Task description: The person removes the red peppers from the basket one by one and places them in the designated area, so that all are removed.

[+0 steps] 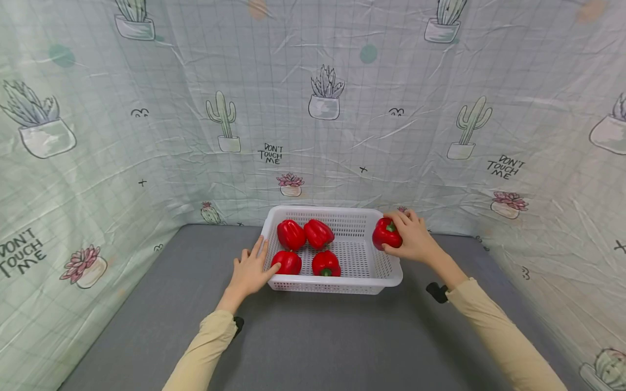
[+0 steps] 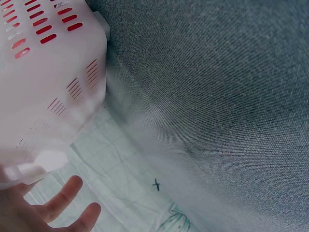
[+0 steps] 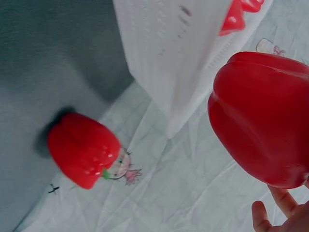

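One glossy, lobed pepper (image 3: 263, 121) is pinched by the right hand (image 1: 414, 237) near the slotted basket's (image 1: 337, 281) right edge; the left hand (image 1: 250, 271) spreads at its left.

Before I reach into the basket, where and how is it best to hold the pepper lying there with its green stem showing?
Take the pepper by its rounded left and right sides, probably from above: the basket is open on top, with free space on both those sides, while the near wall sits close to its stem.
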### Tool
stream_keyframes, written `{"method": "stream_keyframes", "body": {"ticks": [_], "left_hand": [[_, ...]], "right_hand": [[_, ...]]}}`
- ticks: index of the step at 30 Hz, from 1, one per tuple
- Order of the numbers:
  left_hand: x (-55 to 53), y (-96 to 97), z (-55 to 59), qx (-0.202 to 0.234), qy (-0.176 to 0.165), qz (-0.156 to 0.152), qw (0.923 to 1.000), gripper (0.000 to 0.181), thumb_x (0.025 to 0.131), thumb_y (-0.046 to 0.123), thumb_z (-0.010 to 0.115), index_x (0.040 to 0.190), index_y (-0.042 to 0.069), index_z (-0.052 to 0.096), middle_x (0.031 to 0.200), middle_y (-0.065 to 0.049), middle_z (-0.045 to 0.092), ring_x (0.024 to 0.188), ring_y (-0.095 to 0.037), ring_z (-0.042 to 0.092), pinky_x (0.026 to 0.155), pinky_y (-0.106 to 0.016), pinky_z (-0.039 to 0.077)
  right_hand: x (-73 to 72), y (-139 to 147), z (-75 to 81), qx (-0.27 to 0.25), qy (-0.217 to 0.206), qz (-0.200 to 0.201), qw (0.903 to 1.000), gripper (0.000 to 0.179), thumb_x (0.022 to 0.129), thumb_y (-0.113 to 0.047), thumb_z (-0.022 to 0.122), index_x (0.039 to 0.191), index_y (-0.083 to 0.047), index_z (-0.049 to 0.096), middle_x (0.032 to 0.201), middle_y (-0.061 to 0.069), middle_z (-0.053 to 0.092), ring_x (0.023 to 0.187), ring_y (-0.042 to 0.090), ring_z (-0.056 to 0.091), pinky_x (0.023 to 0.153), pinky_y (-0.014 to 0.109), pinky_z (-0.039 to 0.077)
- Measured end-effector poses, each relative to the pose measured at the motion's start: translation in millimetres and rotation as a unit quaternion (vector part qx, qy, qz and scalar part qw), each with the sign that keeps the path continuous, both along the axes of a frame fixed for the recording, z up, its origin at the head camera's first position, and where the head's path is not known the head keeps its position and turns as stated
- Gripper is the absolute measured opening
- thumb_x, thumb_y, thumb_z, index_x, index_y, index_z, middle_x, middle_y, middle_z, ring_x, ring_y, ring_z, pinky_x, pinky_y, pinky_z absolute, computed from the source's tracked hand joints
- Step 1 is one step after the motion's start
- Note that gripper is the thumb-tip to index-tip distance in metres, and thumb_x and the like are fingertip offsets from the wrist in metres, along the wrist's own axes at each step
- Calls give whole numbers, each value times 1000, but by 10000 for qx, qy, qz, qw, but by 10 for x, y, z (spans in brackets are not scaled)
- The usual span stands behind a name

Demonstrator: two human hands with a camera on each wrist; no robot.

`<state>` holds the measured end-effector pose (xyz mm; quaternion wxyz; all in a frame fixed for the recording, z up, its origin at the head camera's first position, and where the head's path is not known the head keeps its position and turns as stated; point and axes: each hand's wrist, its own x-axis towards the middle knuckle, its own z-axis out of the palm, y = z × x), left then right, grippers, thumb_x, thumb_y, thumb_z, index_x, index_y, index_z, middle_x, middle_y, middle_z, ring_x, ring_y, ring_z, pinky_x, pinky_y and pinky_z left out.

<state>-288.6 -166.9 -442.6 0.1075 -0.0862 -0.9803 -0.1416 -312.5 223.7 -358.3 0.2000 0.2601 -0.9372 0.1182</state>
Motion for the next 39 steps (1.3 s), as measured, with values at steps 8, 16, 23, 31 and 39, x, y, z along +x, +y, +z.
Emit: {"method": "stream_keyframes", "body": {"ticks": [8,16,23,31,39], "left_hand": [[16,18,19,5,18,-16,10000,75,83,51,46,139,5,29,148,-13,22,112,-40,37,82,-63,33],[18,23,19,49,33,-34,10000,75,83,51,47,139,5,29,148,-13,22,112,-40,37,82,-63,33],[8,13,16,57,18,-21,10000,74,83,51,47,139,5,29,148,-13,21,110,-39,37,82,-62,33],[8,9,10,83,-17,-39,10000,74,83,51,47,139,5,29,148,-13,21,110,-39,37,82,-62,33],[7,-3,10,26,15,-37,10000,74,83,50,47,139,4,29,148,-14,21,109,-39,38,81,-62,33]], "right_hand": [[62,215,-104,-331,182,-39,9993,69,61,-26,77,119,-6,45,114,15,51,102,30,38,76,53,43],[127,374,-137,-331,318,-164,9988,72,61,-24,78,120,-3,44,116,18,47,104,34,40,76,53,44],[102,550,-204,-183,413,-488,9978,70,63,-27,76,121,-5,45,118,19,47,103,36,39,76,54,35],[30,734,-329,-137,360,-796,9961,65,67,-29,74,121,-6,46,118,20,49,101,41,37,77,59,28],[-18,890,-391,-128,193,-1094,9937,69,65,-30,76,121,-5,45,118,21,49,101,38,38,74,54,26]]}}
